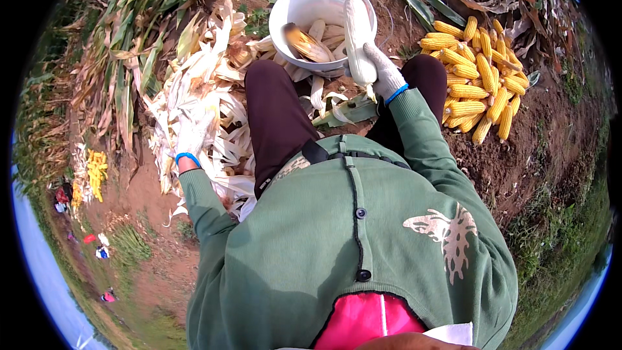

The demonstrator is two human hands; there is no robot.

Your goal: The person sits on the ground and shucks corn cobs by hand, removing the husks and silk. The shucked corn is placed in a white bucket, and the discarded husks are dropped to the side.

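Observation:
My right hand [385, 72], in a pale glove with a blue wrist band, is closed round the lower part of an ear of corn [358, 32] in its whitish husk. The ear stands nearly upright in front of the right rim of a white bucket [280, 24]. Inside the bucket lie several husk-covered ears [334, 34] and a blurred, brown-tipped ear [306, 44]. At the left, my left hand [194, 131], gloved and blue-banded too, is over a heap of pale husks [223, 91]. Its fingers blend into the husks, so their pose is unclear.
A pile of bare yellow corn ears [476, 78] lies on the soil to the right. Cut corn stalks [149, 19] lean at the far left. My knees flank the bucket. Another yellow corn pile [96, 174] and people in the distance appear at the left edge.

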